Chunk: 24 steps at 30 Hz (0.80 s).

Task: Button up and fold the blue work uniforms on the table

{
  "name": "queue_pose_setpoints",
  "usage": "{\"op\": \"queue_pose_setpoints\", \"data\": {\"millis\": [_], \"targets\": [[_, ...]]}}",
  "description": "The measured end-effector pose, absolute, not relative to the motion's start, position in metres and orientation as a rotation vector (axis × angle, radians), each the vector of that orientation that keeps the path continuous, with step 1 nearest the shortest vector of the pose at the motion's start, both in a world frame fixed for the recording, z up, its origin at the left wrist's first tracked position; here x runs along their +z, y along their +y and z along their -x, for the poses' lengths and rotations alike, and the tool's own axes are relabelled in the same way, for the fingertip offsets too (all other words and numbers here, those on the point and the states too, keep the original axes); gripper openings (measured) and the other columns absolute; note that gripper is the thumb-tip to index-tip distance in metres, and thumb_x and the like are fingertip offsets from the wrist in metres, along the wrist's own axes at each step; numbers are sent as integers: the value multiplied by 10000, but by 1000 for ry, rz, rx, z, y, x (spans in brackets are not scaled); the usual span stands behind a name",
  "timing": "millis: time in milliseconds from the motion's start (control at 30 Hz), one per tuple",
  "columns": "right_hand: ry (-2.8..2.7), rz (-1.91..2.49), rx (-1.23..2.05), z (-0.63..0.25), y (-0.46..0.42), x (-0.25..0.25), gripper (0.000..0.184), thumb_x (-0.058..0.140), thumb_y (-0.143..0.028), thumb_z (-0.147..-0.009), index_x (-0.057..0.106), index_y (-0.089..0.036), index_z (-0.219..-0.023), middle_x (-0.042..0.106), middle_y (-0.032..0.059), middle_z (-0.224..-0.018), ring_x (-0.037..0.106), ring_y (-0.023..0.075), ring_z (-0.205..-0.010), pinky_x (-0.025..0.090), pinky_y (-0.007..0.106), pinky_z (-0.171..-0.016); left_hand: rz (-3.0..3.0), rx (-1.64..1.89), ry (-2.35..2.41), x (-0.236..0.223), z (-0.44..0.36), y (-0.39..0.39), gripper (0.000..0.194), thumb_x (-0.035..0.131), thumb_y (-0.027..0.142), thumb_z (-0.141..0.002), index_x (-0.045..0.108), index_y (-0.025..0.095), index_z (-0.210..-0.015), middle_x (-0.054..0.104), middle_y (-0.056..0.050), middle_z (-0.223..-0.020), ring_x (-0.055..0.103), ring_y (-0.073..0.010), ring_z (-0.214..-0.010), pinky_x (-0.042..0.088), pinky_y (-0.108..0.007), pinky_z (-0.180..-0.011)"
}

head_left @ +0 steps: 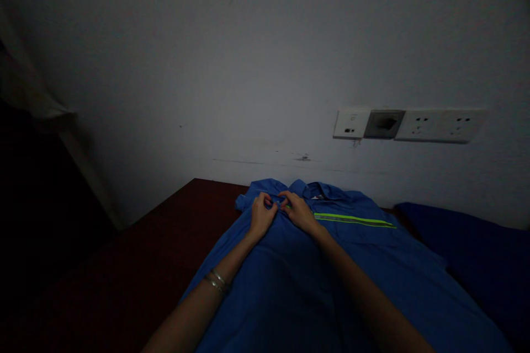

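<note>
A blue work jacket (364, 253) with a yellow-green reflective stripe lies spread out, its collar toward the wall. My left hand (262, 216) pinches the fabric near the top of the jacket, left of the collar. Close beside it, my right hand (298, 210) pinches the same patch of cloth, with the fingertips of both hands almost meeting. Whatever small part lies between the fingers is too small and dark to make out. Two bracelets (216, 280) circle my left wrist.
The jacket rests on a dark red tabletop (182, 242) against a pale wall (248, 66). Darker blue cloth (467, 242) lies at the right. A row of sockets and switches (439, 125) is set in the wall. Something dark (37, 176) stands at the left.
</note>
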State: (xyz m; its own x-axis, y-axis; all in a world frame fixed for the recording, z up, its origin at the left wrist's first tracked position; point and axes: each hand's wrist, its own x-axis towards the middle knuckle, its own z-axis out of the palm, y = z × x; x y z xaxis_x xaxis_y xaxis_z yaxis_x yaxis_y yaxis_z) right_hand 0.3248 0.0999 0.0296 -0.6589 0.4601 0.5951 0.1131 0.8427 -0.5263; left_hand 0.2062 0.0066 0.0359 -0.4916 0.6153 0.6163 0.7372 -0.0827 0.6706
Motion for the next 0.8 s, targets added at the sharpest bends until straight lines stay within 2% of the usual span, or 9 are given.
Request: {"op": "queue_pose_setpoints", "data": {"millis": [100,200,467,667,800], "targets": [[-2241,406,589,-324,101,29,390,538,-81,-735,500,-224,-1097,583,-8,-814,547,165,-876,409,305,-807,1662,-1245,-1935,45,-204,1,130,618,195,-692,596,177,-819,599,-52,-960,492,-205,-965,383,-344,-839],[-2250,416,581,-322,103,27,406,525,-67,-728,490,-220,-1103,577,-5,-825,547,160,-869,409,305,-809,1865,-963,-1953,46,-203,-1,183,638,263,-711,656,207,-883,589,-47,-1113,418,-239,-1081,335,-386,-897],[-2289,385,536,-321,104,21,410,522,-36,-710,469,-211,-1078,553,7,-854,536,158,-855,411,292,-790,1965,-695,-2079,39,-200,-1,238,538,321,-815,653,232,-1004,627,-52,-1003,454,-229,-996,328,-376,-841],[-2272,334,587,-320,107,19,382,517,-39,-705,454,-209,-1041,551,-4,-830,532,158,-848,410,297,-794,1918,-821,-2233,33,-200,5,172,534,269,-815,663,193,-900,650,-47,-933,488,-219,-950,332,-367,-839],[-2255,306,637,-318,110,16,371,527,-50,-702,455,-211,-1028,560,-12,-817,543,152,-807,417,292,-765,1884,-910,-2300,30,-200,8,170,551,246,-801,650,165,-913,649,-55,-944,505,-216,-952,339,-367,-862]]}}
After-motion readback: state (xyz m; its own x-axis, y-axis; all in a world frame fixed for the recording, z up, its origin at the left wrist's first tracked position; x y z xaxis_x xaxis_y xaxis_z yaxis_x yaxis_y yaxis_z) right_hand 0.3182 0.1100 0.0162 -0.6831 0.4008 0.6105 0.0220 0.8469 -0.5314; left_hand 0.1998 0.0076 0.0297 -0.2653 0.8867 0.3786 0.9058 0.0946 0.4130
